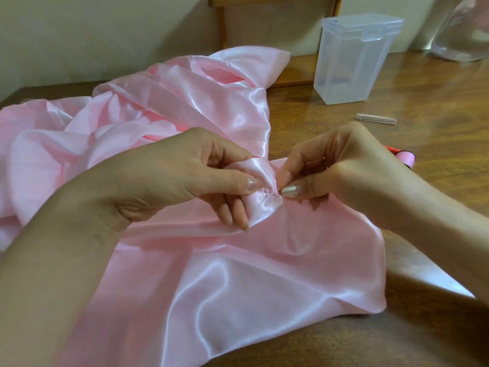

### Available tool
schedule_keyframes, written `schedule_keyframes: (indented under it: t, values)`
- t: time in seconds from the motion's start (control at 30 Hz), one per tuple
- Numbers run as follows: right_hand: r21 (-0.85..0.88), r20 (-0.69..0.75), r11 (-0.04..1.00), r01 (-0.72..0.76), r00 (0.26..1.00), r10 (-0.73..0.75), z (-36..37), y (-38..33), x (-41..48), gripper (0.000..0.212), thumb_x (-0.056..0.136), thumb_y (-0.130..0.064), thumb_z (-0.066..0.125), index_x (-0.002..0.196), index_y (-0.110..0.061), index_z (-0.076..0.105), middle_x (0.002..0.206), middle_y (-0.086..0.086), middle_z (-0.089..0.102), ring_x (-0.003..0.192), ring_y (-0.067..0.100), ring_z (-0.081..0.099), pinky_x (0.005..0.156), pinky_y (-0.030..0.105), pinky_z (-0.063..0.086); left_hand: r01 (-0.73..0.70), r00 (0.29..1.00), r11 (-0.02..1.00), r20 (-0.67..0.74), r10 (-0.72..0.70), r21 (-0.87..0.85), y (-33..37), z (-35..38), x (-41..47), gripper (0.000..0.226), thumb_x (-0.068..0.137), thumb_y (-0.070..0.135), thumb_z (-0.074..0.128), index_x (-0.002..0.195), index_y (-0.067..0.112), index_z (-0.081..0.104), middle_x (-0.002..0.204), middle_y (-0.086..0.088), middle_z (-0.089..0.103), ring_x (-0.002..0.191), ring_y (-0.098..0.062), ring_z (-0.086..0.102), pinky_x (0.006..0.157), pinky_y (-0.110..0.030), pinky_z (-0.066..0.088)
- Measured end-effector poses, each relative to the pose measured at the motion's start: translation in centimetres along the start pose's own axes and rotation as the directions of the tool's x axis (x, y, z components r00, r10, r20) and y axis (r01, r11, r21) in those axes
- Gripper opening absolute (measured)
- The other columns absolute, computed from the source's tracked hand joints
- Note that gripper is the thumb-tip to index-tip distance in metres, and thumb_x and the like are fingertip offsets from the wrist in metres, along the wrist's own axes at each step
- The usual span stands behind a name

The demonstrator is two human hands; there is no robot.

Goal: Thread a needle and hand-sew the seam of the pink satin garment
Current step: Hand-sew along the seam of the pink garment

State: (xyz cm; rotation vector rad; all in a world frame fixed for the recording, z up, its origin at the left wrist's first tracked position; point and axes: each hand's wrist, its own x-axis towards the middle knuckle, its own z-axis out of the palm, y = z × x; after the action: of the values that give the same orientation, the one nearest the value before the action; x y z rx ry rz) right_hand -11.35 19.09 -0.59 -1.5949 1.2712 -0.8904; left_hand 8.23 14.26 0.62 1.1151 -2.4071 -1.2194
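Observation:
The pink satin garment (pixel 201 274) lies spread and crumpled over the wooden table (pixel 412 107). My left hand (pixel 201 178) pinches a raised fold of the satin between thumb and fingers at the seam. My right hand (pixel 330 168) meets it from the right, thumb and forefinger pinched together at the gathered seam edge. A thin silvery needle (pixel 267 191) shows as a short glint running through the gathers between the two thumbs. The thread is too fine to see.
A clear lidded plastic box (pixel 354 56) stands at the back right. A small clear tube (pixel 375 119) lies on the table in front of it. A pink spool with something red (pixel 404 156) peeks out behind my right hand. A wooden frame stands against the wall.

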Motion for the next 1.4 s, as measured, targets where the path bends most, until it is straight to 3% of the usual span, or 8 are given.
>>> schedule_keyframes:
  t: [0.17,0.27,0.5,0.8,0.93,1.07,1.23,1.4]
  values:
    - [-0.078,-0.022,0.997,-0.002,1.0,0.001,0.0,0.0,0.0,0.036,0.069,0.015,0.072,0.056,-0.019,0.074,0.049,0.004,0.061,0.04,0.009,0.05,0.044,0.018,0.042,0.03,1.0,0.999,0.0,-0.03,-0.017,-0.1,0.1,0.1,0.03,0.069,0.031,0.066,0.083,0.006,0.07,0.059,0.003,0.065,0.058,-0.01,0.06,0.068,-0.038,0.051]
    - [-0.113,-0.026,0.994,0.001,1.0,-0.004,-0.1,0.0,0.0,0.036,0.069,0.012,0.073,0.058,-0.022,0.074,0.05,0.004,0.061,0.042,0.01,0.05,0.046,0.02,0.042,0.05,0.998,0.996,0.035,-0.047,-0.08,0.2,0.3,-0.1,0.023,0.068,0.027,0.079,0.08,0.009,0.071,0.06,0.0,0.067,0.057,-0.013,0.062,0.066,-0.038,0.053]
    - [-0.147,-0.039,0.989,0.009,0.999,-0.014,-0.1,-0.1,0.0,0.036,0.069,0.01,0.073,0.058,-0.024,0.074,0.047,0.0,0.059,0.041,0.009,0.05,0.047,0.023,0.043,0.056,0.998,0.998,0.033,-0.055,-0.032,-0.1,0.2,0.2,0.021,0.068,0.034,0.077,0.08,0.017,0.072,0.061,0.006,0.068,0.058,-0.006,0.063,0.068,-0.037,0.054]
    - [-0.183,-0.046,0.983,0.021,0.998,-0.03,-0.1,0.0,-0.1,0.037,0.069,0.012,0.073,0.058,-0.023,0.074,0.047,0.0,0.058,0.041,0.01,0.049,0.044,0.019,0.041,0.107,0.994,0.994,-0.008,-0.107,0.025,0.2,0.4,0.2,0.042,0.062,0.051,0.073,0.082,0.014,0.072,0.064,0.0,0.069,0.061,-0.013,0.063,0.074,-0.049,0.055]
    - [-0.235,-0.078,0.971,0.035,0.996,-0.054,0.2,0.0,-0.1,0.037,0.069,0.007,0.075,0.054,-0.027,0.072,0.046,-0.004,0.057,0.039,0.006,0.048,0.043,0.019,0.041,0.118,0.993,0.993,0.01,-0.118,-0.014,0.5,0.5,0.0,0.029,0.07,0.039,0.078,0.077,0.011,0.072,0.062,0.001,0.069,0.057,-0.01,0.063,0.067,-0.039,0.056]
    - [-0.402,-0.132,0.912,0.077,0.981,-0.141,1.1,0.1,-0.4,0.036,0.068,0.003,0.076,0.057,-0.031,0.071,0.046,-0.012,0.055,0.049,0.004,0.054,0.047,0.012,0.039,0.125,0.991,0.981,-0.027,-0.131,-0.151,1.2,1.5,-0.1,0.017,0.085,-0.002,0.059,0.071,0.004,0.068,0.052,-0.006,0.066,0.049,-0.012,0.065,0.048,-0.017,0.05]
    - [-0.532,-0.176,0.84,0.108,0.956,-0.234,2.2,0.6,-0.6,0.028,0.062,0.005,0.071,0.062,-0.023,0.075,0.055,-0.008,0.057,0.055,0.013,0.049,0.055,0.025,0.036,0.142,0.977,0.98,-0.138,-0.162,-0.142,1.3,2.7,0.4,0.017,0.086,0.004,0.06,0.072,0.005,0.069,0.053,-0.007,0.067,0.053,-0.017,0.069,0.05,-0.018,0.052]
    - [-0.507,-0.22,0.857,0.096,0.947,-0.236,2.4,0.8,-0.6,0.028,0.061,0.007,0.071,0.061,-0.022,0.074,0.057,-0.004,0.06,0.059,0.02,0.054,0.057,0.032,0.048,0.139,0.974,0.978,-0.159,-0.163,-0.153,1.6,3.0,0.3,0.019,0.086,-0.001,0.057,0.072,0.005,0.069,0.051,-0.006,0.066,0.052,-0.015,0.069,0.05,-0.019,0.053]
